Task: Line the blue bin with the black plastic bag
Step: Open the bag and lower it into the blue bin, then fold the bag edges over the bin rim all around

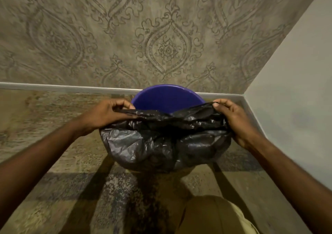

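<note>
Patterned wallpaper with pale damask scrolls fills the background, meeting a plain painted wall at the corner on the right, and in that corner, on the floor just in front of the skirting board, stands the blue bin. From my view only the far inner wall and back rim of the bin show; the black plastic bag covers the near rim and front of it, bunched and glossy, with its top edge stretched across the bin's opening from side to side. I see my left hand at the bin's left edge, its fingers pinched closed on the bag's hem, and my right hand at the right edge, fingers clenched on the hem there and lifting it a little higher than the left. Both forearms run in from the lower corners and hide the floor beneath them. Around the bin lies a worn, mottled carpet in tan and grey, crossed by dark shadows below the bag. At the bottom edge a knee in khaki cloth sits near the bin, apart from it. I cannot tell how far the bag reaches down inside.
</note>
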A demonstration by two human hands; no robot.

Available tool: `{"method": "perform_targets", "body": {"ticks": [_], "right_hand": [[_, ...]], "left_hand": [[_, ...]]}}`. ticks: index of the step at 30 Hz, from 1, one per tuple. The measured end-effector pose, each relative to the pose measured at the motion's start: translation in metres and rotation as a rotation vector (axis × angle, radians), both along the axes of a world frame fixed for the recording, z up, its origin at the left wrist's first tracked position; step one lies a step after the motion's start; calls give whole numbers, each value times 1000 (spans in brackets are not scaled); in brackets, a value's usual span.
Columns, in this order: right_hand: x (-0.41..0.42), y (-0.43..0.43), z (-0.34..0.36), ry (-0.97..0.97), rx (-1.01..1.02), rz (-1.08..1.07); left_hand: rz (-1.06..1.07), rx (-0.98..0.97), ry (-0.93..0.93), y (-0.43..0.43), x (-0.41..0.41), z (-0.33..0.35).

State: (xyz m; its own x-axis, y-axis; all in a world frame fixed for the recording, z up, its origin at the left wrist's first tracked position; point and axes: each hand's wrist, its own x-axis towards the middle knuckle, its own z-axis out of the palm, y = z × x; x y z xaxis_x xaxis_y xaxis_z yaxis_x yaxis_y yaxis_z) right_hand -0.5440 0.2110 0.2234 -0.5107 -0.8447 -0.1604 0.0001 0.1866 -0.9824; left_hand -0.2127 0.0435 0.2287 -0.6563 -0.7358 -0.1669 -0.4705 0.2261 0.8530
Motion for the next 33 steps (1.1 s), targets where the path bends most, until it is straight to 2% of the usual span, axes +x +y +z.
{"method": "perform_targets", "body": {"ticks": [5,8,13,17,19,22,24,26,28,31,33], "right_hand": [[-29,-61,-13,41,58,-17],[-40,-101,-27,138,81,-130],[-48,-144,-40,308,78,-245],[-66,-154,-57,355,243,-121],[-70,-146,-63,282,307,-49],[-81,-131,-74,21,252,-80],[-83,-123,-82,-109,289,-62],[-82,-122,-89,-101,314,-58],[-77,-131,-86,-55,215,-114],[-69,-149,-78,136,79,-114],[-70,-157,-80,277,128,-58]], "left_hand": [[322,267,188,-49,-23,-23],[459,399,168,-75,-48,-35],[476,475,63,-108,-76,-43],[448,464,-15,-119,-79,-64],[401,515,16,-123,-74,-76],[395,620,75,-122,-69,-84],[413,661,101,-123,-67,-87],[404,676,144,-125,-74,-84],[401,624,210,-132,-89,-80],[465,497,244,-142,-108,-75],[461,433,234,-146,-105,-83]]}}
